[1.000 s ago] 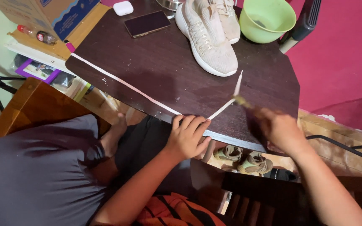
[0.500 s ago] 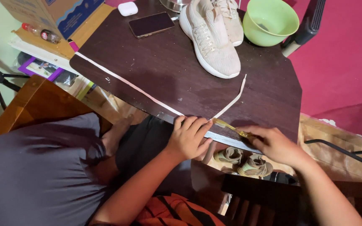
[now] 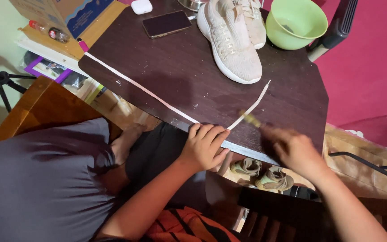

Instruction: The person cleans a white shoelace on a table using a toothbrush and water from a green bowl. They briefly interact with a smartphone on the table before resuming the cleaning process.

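the left hand (image 3: 204, 145) is lying at the near edge of the dark counter (image 3: 166, 76), with the fingers curled over the edge and pressing on the end of a white strip (image 3: 251, 106). the strip is lifting from the edge beside this hand and is running up over the counter toward a pale shoe (image 3: 229, 45). a second white strip (image 3: 135, 85) is lying along the left edge of the counter, from the far corner down to the left hand.

the right hand (image 3: 294, 150) is blurred, just right of the left hand, over the near edge. its fingers are closing around a small yellowish tool (image 3: 250, 118), and the tip of the tool is touching or nearly touching the loose strip; the blur is not showing which.

a second shoe is standing beside the first one. a green bowl (image 3: 296, 22) is sitting at the far right corner, and a dark phone (image 3: 166, 23) is lying at the far side, well apart from both hands.
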